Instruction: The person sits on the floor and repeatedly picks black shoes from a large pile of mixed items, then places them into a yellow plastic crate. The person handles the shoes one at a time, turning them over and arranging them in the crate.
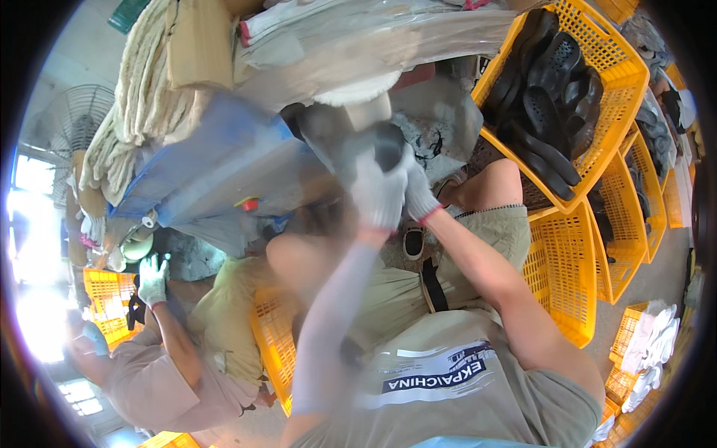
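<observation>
Both of our gloved hands meet on one dark shoe sole [388, 145], held up in front of us. Our left hand [377, 196], blurred, wraps the piece from below, and our right hand [418, 196] presses in just beside it; both grips are closed narrow around the sole, though blur hides the individual fingers. Just above the grip sits a pale round pad [358, 93] on a grey machine body [328, 142], and the sole seems to touch or nearly touch it; we cannot tell which. Up and right of the grip, a yellow crate [620, 89] holds more dark soles [556, 67]. Lower left of the grip, well apart, a co-worker's gloved hand [152, 280] is raised.

To work this well, we judge that we should keep both grips firm near the sole's edges, hold our wrists steady, and keep our fingertips back from the pad.
</observation>
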